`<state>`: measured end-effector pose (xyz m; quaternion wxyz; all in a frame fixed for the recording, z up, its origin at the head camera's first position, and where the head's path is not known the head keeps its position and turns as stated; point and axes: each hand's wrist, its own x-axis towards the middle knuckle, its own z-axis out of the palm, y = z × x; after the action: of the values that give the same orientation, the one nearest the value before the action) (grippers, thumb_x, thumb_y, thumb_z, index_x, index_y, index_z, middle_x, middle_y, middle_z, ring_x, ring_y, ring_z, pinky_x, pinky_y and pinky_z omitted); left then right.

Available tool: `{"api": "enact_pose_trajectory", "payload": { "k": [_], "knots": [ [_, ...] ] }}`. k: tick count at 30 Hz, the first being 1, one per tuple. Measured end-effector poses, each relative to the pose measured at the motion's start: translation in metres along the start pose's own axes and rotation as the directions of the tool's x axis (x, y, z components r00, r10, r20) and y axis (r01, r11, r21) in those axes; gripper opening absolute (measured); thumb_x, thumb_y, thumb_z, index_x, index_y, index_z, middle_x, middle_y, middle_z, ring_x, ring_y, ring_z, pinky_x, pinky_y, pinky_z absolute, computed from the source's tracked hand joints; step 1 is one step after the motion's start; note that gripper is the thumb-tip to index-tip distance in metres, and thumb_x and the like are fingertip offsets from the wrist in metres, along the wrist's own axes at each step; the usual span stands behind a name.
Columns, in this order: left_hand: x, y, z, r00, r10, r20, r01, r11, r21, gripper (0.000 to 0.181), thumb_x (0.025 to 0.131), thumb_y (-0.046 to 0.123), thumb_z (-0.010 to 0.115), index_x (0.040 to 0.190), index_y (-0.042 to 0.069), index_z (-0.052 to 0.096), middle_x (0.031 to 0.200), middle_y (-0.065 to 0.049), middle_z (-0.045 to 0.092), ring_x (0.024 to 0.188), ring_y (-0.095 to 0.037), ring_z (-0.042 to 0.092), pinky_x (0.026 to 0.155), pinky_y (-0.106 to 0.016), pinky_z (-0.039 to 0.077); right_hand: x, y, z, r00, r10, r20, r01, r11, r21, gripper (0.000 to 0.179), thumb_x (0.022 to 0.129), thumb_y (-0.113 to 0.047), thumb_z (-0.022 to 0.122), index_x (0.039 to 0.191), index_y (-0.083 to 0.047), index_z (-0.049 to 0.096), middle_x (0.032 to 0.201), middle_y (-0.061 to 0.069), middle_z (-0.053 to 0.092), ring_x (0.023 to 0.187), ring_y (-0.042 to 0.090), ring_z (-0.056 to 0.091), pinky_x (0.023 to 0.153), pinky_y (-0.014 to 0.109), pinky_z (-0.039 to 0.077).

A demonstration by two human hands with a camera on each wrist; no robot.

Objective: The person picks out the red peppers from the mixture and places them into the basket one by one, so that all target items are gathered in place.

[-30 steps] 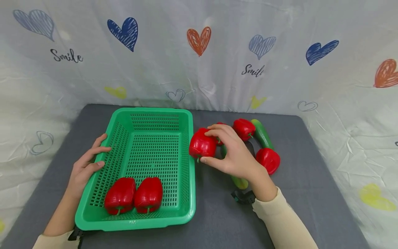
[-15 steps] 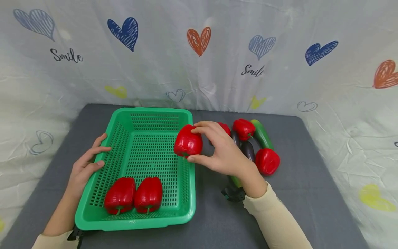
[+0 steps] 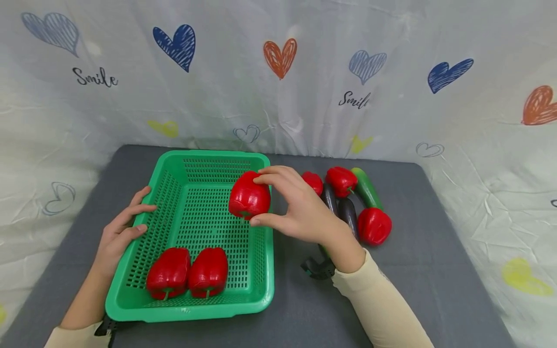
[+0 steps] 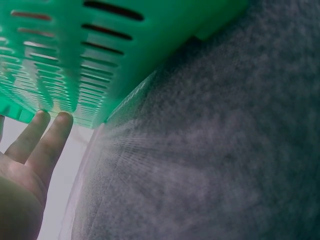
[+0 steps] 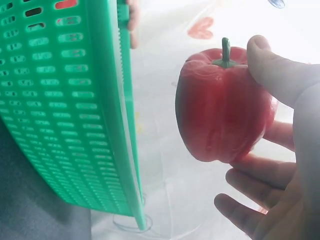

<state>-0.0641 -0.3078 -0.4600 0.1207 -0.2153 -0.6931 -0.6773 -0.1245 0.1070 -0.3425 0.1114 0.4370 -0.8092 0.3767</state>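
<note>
My right hand point(image 3: 302, 208) pinches a red bell pepper point(image 3: 248, 195) between thumb and fingers, over the right part of the green basket point(image 3: 271, 285). In the right wrist view, this pepper point(image 5: 222, 112) has its green stem up, beside the basket's perforated wall point(image 5: 75, 120). At the basket's left side, my left hand point(image 3: 115, 241) grips the rim, with index finger and thumb lying over it. Two straighter fingers point(image 4: 47, 145) reach the outer wall in the left wrist view. Two more red bell peppers point(image 3: 168, 273) lie side by side in the basket's near end.
Right of the basket lie more red bell peppers point(image 3: 374, 225), dark eggplants point(image 3: 347, 212) and a green cucumber point(image 3: 367, 187), partly behind my right hand. The grey tabletop point(image 3: 426, 270) ends at a white curtain point(image 3: 313, 125) printed with hearts.
My right hand has carried the bell pepper leftward, from beside the basket's right rim to over its inside. Eggplants once hidden by the hand now show. My left hand has stayed in place.
</note>
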Motion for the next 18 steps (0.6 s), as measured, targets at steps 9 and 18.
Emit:
{"api": "enact_pose_trajectory", "payload": {
  "k": [9, 18],
  "knots": [
    [0.000, -0.002, -0.004, 0.999, -0.052, -0.001, 0.052, 0.998, 0.031, 0.039, 0.100, -0.018, 0.043, 0.136, -0.022, 0.056, 0.178, -0.013, 0.032, 0.166, -0.017, 0.020, 0.123, -0.024, 0.024, 0.012, -0.003, 0.005, 0.999, -0.046, 0.010, 0.046, 0.999, 0.004, 0.071, 0.086, -0.037, 0.095, 0.143, -0.008, 0.065, 0.150, 0.006, 0.059, 0.143, 0.019, 0.050, 0.107, 0.039, 0.054],
    [0.000, 0.000, -0.002, 0.997, -0.076, -0.027, 0.077, 0.996, 0.038, 0.039, 0.100, -0.017, 0.044, 0.136, -0.021, 0.057, 0.177, -0.012, 0.033, 0.166, -0.018, 0.021, 0.122, -0.024, 0.026, 0.029, -0.010, 0.009, 0.998, -0.066, 0.024, 0.067, 0.998, -0.020, 0.071, 0.087, -0.039, 0.094, 0.143, -0.007, 0.065, 0.150, 0.007, 0.059, 0.142, 0.019, 0.050, 0.106, 0.036, 0.053]
  ]
}}
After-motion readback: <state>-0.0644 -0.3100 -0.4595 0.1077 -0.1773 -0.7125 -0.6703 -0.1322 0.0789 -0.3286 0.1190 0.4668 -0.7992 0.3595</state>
